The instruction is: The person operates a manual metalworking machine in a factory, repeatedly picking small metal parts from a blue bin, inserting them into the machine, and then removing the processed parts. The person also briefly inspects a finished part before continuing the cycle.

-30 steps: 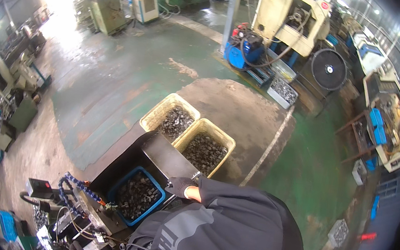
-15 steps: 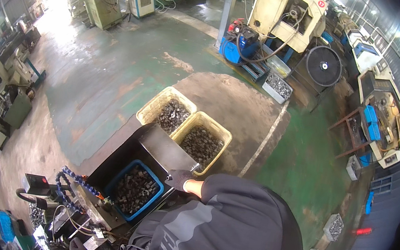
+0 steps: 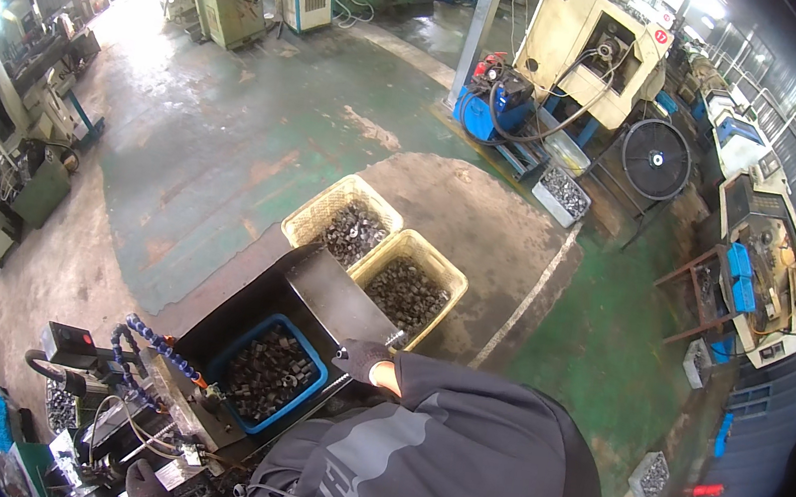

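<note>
My right hand (image 3: 362, 360), in a dark glove with bare skin at the wrist, is at the near edge of a dark metal trough (image 3: 336, 296). Its fingers are curled; what they hold, if anything, I cannot make out. Inside the trough is a blue bin (image 3: 316, 381) full of small dark metal pieces (image 3: 271, 373). At the lower left, my left hand (image 3: 149, 490), also gloved, is low among the cables and metal fixtures of a machine (image 3: 173, 465). Its fingers are too dark and small to read.
Two cream plastic baskets (image 3: 458, 292) of metal parts stand beyond the trough. A blue segmented coolant hose (image 3: 141, 327) curves beside the blue bin. Farther off are a cream machine (image 3: 558, 28), a round black fan (image 3: 656, 160) and a grey crate of parts (image 3: 562, 195).
The whole view has turned and shifted slightly. A little more of my left hand shows at the lower edge. My right hand stays by the trough's edge.
</note>
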`<state>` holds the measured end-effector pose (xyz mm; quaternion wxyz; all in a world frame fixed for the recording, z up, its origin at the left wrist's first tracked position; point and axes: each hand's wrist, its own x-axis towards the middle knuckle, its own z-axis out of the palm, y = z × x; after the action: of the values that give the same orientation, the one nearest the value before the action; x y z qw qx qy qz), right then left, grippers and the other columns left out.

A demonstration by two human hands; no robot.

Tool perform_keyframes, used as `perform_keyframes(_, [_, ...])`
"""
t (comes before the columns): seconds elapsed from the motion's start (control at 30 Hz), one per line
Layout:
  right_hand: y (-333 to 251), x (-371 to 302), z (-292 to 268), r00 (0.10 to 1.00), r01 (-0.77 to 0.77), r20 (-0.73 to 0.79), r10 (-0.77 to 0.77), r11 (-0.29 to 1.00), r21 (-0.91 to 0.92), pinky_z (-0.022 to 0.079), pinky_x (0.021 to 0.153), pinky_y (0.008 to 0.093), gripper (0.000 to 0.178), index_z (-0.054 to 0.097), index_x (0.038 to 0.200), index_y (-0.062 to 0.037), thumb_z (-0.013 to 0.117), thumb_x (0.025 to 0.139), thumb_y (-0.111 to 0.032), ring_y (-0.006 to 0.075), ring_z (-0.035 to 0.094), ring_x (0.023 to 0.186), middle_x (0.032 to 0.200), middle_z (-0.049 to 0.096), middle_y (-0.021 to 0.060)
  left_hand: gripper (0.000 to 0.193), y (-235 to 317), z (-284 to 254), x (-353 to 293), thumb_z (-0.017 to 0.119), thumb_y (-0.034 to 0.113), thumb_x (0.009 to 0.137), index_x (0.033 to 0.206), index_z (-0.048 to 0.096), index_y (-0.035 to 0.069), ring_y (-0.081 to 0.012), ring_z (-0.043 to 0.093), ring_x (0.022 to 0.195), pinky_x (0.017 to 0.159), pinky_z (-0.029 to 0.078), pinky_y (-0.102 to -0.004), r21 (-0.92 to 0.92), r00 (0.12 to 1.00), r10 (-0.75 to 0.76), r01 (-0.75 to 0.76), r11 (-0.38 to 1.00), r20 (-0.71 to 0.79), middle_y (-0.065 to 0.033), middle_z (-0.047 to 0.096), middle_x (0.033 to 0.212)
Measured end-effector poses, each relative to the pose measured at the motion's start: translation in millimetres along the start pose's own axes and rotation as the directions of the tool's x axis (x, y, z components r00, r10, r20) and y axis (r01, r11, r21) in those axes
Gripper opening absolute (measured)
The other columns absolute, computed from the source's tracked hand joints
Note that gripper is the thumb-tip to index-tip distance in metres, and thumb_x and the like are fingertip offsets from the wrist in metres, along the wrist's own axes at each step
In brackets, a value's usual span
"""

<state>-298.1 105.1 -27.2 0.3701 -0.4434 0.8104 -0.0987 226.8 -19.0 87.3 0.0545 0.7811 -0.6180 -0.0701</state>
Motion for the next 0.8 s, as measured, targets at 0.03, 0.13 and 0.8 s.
perform_keyframes(0.03, [-1, 1, 0, 1.0, 0.005, -0.001, -0.005, 1.0, -0.005, 0.056, 0.103, 0.0527, 0.059, 0.071, 0.134, -0.0067, 0.067, 0.1, -0.055, 0.0414, 0.073, 0.12, 0.128, 0.077, 0.0203, 0.062, 4, -4, -1, 0.053, 0.06, 0.109, 0.126, 0.081, 0.007, -0.0433, 0.073, 0.112, 0.098, 0.055, -0.0529, 0.012, 1.0, -0.011, 0.011, 1.0, -0.01, -0.0216, 0.078, 0.128])
perform_keyframes(0.13, [-6, -7, -8, 1.0, 0.007, -0.025, -0.007, 1.0, 0.005, 0.056, 0.104, 0.0526, 0.062, 0.07, 0.136, -0.0067, 0.066, 0.1, -0.057, 0.0419, 0.073, 0.121, 0.129, 0.077, 0.0203, 0.063, 14, -23, -9, 0.052, 0.06, 0.109, 0.126, 0.08, 0.006, -0.043, 0.073, 0.113, 0.098, 0.056, -0.052, 0.034, 0.997, -0.08, 0.08, 0.996, 0.003, -0.0214, 0.078, 0.128])
perform_keyframes(0.8, [16, 59, 54, 0.995, -0.096, -0.028, 0.094, 0.994, -0.059, 0.059, 0.099, 0.0501, 0.058, 0.076, 0.131, -0.0113, 0.072, 0.097, -0.058, 0.0419, 0.077, 0.111, 0.117, 0.08, 0.021, 0.039, -170, -50, 45, 0.056, 0.022, 0.11, 0.14, 0.071, 0.001, -0.044, 0.071, 0.125, 0.111, 0.054, -0.0476, 0.28, 0.968, -0.232, 0.249, 0.927, -0.095, -0.0251, 0.075, 0.132])
